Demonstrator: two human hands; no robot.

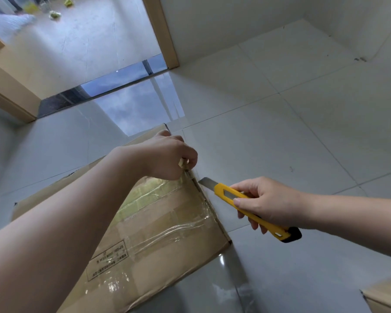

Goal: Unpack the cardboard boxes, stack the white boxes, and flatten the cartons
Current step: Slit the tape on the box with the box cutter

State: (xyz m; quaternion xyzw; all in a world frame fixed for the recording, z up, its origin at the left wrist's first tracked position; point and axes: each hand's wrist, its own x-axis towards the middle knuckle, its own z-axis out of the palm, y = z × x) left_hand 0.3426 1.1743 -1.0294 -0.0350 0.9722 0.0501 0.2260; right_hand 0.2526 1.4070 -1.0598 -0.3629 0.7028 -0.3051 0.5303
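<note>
Left hand [167, 154] pinching tape [185, 168] at box [167, 222] edge; right hand [266, 202] gripping yellow knife [253, 208] (blade out), tip at the edge.

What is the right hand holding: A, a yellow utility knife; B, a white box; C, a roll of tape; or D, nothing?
A: the right hand grips a yellow utility knife, its blade out toward the edge of the taped cardboard box, while the left hand pinches the clear tape there.
</note>
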